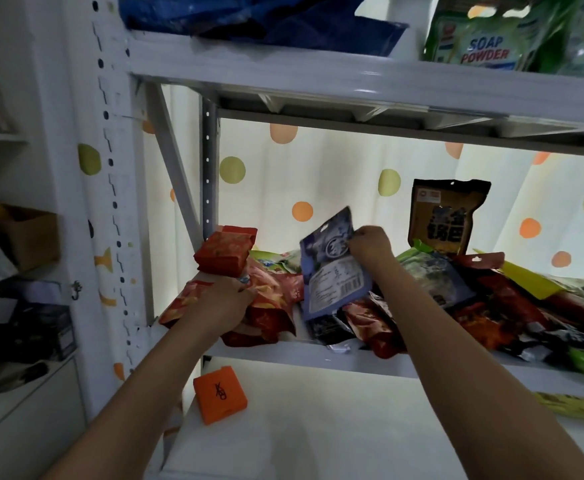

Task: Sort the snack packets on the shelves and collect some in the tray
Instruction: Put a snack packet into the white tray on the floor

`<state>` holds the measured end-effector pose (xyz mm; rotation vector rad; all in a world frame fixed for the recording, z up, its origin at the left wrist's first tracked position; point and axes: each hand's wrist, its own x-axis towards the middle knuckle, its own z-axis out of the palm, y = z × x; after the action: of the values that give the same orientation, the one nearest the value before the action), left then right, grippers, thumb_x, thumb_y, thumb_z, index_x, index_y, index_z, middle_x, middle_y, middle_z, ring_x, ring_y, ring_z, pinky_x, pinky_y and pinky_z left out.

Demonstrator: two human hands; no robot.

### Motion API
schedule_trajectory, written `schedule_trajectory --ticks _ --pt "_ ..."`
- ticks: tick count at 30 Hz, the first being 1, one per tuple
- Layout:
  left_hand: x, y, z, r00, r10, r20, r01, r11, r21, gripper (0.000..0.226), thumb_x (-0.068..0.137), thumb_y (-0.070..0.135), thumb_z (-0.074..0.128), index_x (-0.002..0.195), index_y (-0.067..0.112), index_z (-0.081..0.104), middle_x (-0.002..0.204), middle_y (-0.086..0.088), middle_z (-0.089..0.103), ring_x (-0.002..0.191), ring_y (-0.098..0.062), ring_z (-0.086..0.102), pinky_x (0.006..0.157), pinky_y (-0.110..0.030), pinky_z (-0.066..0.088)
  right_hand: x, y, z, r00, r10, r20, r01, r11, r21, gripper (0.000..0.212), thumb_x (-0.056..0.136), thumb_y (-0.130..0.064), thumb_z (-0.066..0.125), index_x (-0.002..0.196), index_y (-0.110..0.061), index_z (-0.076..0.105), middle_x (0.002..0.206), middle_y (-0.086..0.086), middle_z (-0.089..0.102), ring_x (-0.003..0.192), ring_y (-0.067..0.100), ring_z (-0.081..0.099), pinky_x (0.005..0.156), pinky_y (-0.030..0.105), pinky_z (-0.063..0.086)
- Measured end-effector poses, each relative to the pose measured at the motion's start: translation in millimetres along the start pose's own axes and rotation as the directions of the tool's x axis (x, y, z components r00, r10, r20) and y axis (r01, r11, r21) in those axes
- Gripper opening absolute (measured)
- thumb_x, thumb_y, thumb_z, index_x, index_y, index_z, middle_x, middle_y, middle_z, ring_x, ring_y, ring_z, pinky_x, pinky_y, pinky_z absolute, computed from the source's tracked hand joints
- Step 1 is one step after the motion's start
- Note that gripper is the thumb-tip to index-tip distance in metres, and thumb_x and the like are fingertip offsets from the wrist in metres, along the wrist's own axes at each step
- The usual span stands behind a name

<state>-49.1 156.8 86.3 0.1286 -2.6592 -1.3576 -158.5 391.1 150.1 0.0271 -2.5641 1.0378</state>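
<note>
right hand point(370, 244) around blue packet point(332, 265)

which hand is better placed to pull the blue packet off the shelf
Right. The right hand already pinches the blue packet at its upper edge, lifted above the pile; the left hand is busy on the red packets.

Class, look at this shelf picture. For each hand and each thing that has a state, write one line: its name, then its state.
Left hand: resting on the red packets, grip unclear.
Right hand: pinching the blue packet.
Blue packet: lifted, tilted, barcode side facing the camera.
Dark brown packet: standing upright at the back.
Red box: on top of the packets at the left.
Orange box: closed, on the lower shelf.
</note>
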Motion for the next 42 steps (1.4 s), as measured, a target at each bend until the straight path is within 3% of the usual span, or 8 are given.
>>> schedule_trajectory --ticks 4,11,18,25,32,34,37,42 --pt "3 7 16 0.999 -0.046 0.017 0.043 0.987 0.153 0.050 0.095 0.040 0.056 0.134 0.010 0.051 0.141 -0.015 0.049 0.126 -0.030 0.050 0.109 -0.034 0.036 5 -2 -15 0.984 0.014 -0.176 0.023 0.978 0.207 0.020 0.089 -0.007 0.053 0.098 0.008 0.062 0.090 0.020 0.064 0.078 0.027 0.052 0.063 0.029 0.036" --pt "5 26 42 0.999 -0.039 0.028 0.022 0.894 0.448 0.054 0.095 0.032 0.059 0.138 0.002 0.045 0.145 -0.015 0.044 0.132 -0.028 0.044 0.109 -0.033 0.033 11 -4 -23 0.961 0.104 -0.256 0.014 0.907 0.422 0.017 0.087 -0.004 0.053 0.071 -0.008 0.049 0.070 0.011 0.055 0.067 0.023 0.048 0.057 0.030 0.035" --pt "11 22 44 0.992 0.047 -0.118 0.027 0.831 0.556 0.040 0.098 0.026 0.051 0.133 0.007 0.049 0.135 -0.013 0.054 0.121 -0.026 0.055 0.099 -0.031 0.042 6 -10 14 0.936 0.319 0.149 -0.317 0.580 0.750 0.018 0.090 0.004 0.055 0.107 0.008 0.058 0.106 0.022 0.066 0.092 0.032 0.066 0.074 0.038 0.048" --pt "-4 16 -11 0.961 0.079 -0.266 0.028 0.927 0.374 0.036 0.098 0.023 0.049 0.131 0.011 0.056 0.128 -0.014 0.061 0.112 -0.030 0.060 0.090 -0.030 0.046 3 -25 83 0.883 0.291 0.368 -0.469 0.588 0.659 0.018 0.098 -0.005 0.045 0.103 0.004 0.060 0.103 0.019 0.069 0.076 0.029 0.064 0.069 0.040 0.054" --pt "-32 3 -64 0.737 0.278 -0.616 -0.050 0.932 0.360 0.034 0.096 0.016 0.038 0.063 0.014 0.043 0.063 -0.004 0.051 0.059 -0.016 0.048 0.049 -0.026 0.030 -32 -62 121 0.870 0.140 0.472 -0.401 0.758 0.515 0.042 0.093 -0.014 0.054 0.133 -0.004 0.052 0.131 0.011 0.060 0.108 0.026 0.064 0.090 0.037 0.057" --pt "-32 1 -66 0.748 0.382 -0.544 -0.174 0.902 0.394 0.034 0.095 0.015 0.043 0.062 0.016 0.047 0.063 0.000 0.051 0.060 -0.013 0.049 0.048 -0.023 0.028 -40 -76 126 0.900 0.066 0.431 -0.172 0.962 0.211 0.045 0.098 -0.023 0.053 0.141 -0.012 0.045 0.141 0.007 0.052 0.125 0.027 0.054 0.099 0.035 0.046" --pt "-17 -9 -56 0.863 0.420 -0.280 -0.293 0.868 0.401 0.022 0.097 0.021 0.048 0.097 0.016 0.070 0.095 0.002 0.064 0.081 -0.010 0.056 0.060 -0.015 0.035 -58 -84 119 0.924 -0.061 0.376 0.090 0.994 -0.061 0.042 0.099 -0.031 0.053 0.139 -0.019 0.048 0.137 0.004 0.055 0.126 0.025 0.053 0.094 0.031 0.043" --pt "3 -36 -30 0.957 0.288 0.027 -0.275 0.878 0.392 0.026 0.100 0.033 0.045 0.113 0.020 0.064 0.118 0.001 0.063 0.097 -0.012 0.059 0.085 -0.024 0.050 -35 -67 112 0.932 -0.030 0.361 0.014 0.999 0.047 0.025 0.095 -0.020 0.056 0.110 -0.004 0.067 0.089 0.008 0.071 0.080 0.024 0.070 0.078 0.034 0.059"
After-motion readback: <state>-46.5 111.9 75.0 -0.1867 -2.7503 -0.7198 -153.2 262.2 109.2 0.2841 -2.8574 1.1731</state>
